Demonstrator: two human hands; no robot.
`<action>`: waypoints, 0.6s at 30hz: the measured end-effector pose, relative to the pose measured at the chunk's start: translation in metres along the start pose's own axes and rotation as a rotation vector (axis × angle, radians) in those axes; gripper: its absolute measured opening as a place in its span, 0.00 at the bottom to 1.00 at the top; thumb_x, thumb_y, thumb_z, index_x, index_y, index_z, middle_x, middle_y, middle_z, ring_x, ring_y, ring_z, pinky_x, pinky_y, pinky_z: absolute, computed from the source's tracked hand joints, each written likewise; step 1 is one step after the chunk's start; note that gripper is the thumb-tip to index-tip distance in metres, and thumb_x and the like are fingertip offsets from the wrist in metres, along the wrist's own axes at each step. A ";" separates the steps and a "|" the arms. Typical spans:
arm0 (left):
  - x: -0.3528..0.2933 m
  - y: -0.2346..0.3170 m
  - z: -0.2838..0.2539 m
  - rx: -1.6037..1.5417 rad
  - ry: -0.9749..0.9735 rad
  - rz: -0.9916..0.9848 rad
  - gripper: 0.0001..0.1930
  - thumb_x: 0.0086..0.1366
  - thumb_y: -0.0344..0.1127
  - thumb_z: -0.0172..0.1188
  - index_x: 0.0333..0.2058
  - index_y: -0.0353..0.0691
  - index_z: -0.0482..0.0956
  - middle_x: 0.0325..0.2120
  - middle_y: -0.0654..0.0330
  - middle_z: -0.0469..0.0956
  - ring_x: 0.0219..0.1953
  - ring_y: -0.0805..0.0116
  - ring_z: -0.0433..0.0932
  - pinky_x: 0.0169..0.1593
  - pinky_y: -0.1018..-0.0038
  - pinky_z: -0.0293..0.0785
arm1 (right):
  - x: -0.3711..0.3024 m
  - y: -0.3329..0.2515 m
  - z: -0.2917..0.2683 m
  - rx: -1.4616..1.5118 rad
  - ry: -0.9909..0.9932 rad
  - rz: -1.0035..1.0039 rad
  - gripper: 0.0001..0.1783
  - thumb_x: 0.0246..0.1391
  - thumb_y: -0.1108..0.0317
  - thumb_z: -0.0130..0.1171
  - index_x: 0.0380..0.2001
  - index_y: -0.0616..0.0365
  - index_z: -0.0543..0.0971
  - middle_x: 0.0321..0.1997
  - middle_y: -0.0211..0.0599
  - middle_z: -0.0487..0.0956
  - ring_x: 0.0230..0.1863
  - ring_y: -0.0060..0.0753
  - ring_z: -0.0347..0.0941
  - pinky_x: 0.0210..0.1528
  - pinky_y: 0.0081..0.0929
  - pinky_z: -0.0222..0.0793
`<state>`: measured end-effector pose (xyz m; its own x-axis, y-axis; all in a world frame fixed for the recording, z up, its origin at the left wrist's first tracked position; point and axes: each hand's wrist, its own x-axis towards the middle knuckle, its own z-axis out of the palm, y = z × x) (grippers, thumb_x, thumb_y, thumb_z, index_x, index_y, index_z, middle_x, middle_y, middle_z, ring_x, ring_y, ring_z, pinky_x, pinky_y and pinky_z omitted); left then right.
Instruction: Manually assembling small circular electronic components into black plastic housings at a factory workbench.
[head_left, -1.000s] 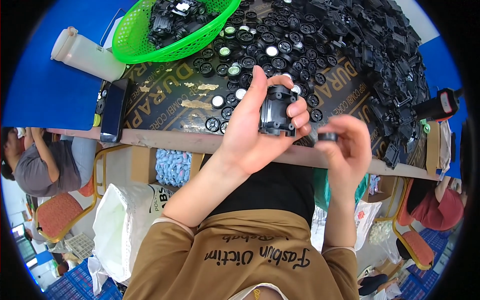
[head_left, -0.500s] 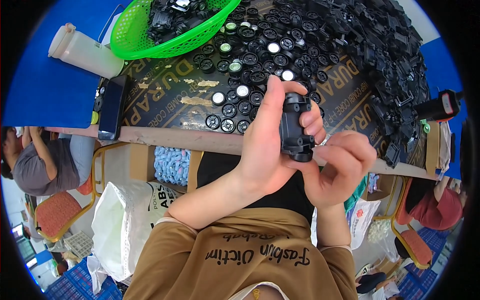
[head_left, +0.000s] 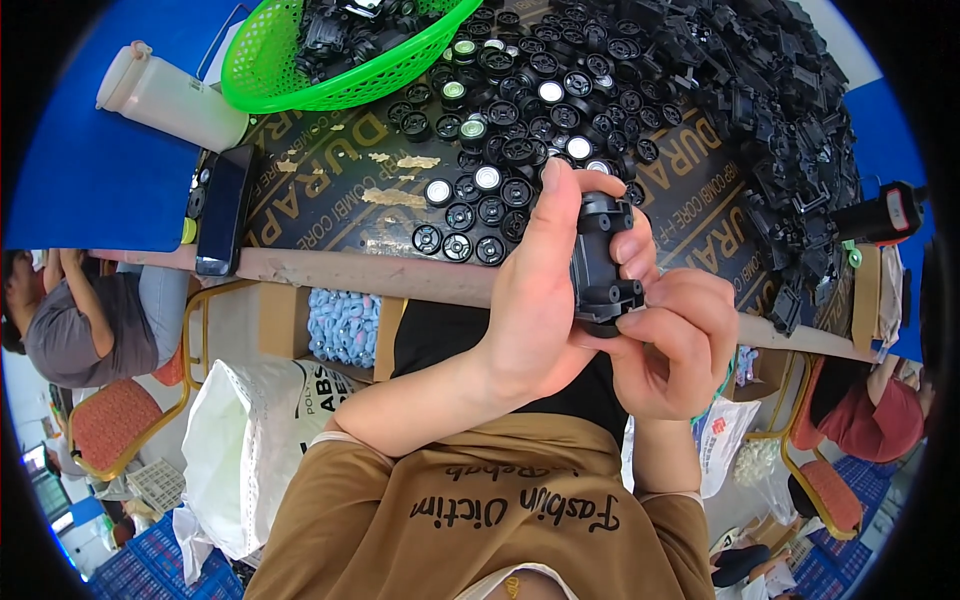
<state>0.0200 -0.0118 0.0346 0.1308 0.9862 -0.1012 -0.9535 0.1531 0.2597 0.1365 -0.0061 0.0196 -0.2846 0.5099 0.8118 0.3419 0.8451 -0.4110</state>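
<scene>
My left hand (head_left: 540, 290) is closed around a black plastic toy car chassis (head_left: 597, 262), held upright above the table's near edge. Its thumb lies along the left side and its fingers wrap round the far end and right side. At the chassis's lower right corner, my right hand (head_left: 680, 340) is pinched, thumb and forefinger touching the lugs there. Whatever lies between those fingertips is hidden. Beyond the hands, many loose black toy wheels (head_left: 490, 210) lie spread over the table, some with silver or pale green faces.
A green plastic basket (head_left: 350, 95) of black parts stands at the far left, beside a white bottle (head_left: 165, 95) and a phone (head_left: 225, 215). Black chassis parts (head_left: 740, 110) are heaped at the right, near a black power tool (head_left: 880, 212). Below the table edge sits a box of blue pieces (head_left: 343, 330).
Both hands and the chassis have shifted slightly right and nearer. My right fingertips, apart from the chassis with a small silvery thing near them before, now press against its lower right corner.
</scene>
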 end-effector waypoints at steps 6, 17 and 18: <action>0.000 -0.001 -0.004 0.095 0.000 0.071 0.20 0.69 0.55 0.36 0.41 0.43 0.61 0.25 0.62 0.64 0.29 0.74 0.63 0.34 0.77 0.64 | 0.002 0.000 0.004 -0.084 0.008 0.061 0.17 0.35 0.66 0.69 0.33 0.57 0.77 0.36 0.35 0.74 0.32 0.36 0.69 0.34 0.28 0.65; 0.007 0.009 -0.024 0.714 -0.164 0.357 0.14 0.70 0.48 0.37 0.41 0.44 0.63 0.26 0.60 0.64 0.30 0.72 0.62 0.38 0.74 0.62 | 0.009 0.019 0.008 0.149 -0.166 0.132 0.19 0.34 0.64 0.68 0.33 0.59 0.77 0.33 0.35 0.75 0.32 0.36 0.70 0.34 0.27 0.67; 0.013 0.026 -0.027 1.078 -0.239 0.490 0.13 0.68 0.45 0.42 0.40 0.41 0.63 0.28 0.60 0.65 0.30 0.74 0.63 0.38 0.76 0.63 | 0.021 0.024 0.000 0.263 -0.288 0.182 0.23 0.30 0.62 0.69 0.33 0.60 0.77 0.34 0.36 0.75 0.31 0.33 0.71 0.33 0.25 0.68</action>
<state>-0.0107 0.0036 0.0146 -0.0255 0.9234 0.3830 -0.2149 -0.3792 0.9000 0.1389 0.0248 0.0266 -0.4923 0.6467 0.5827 0.1804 0.7307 -0.6585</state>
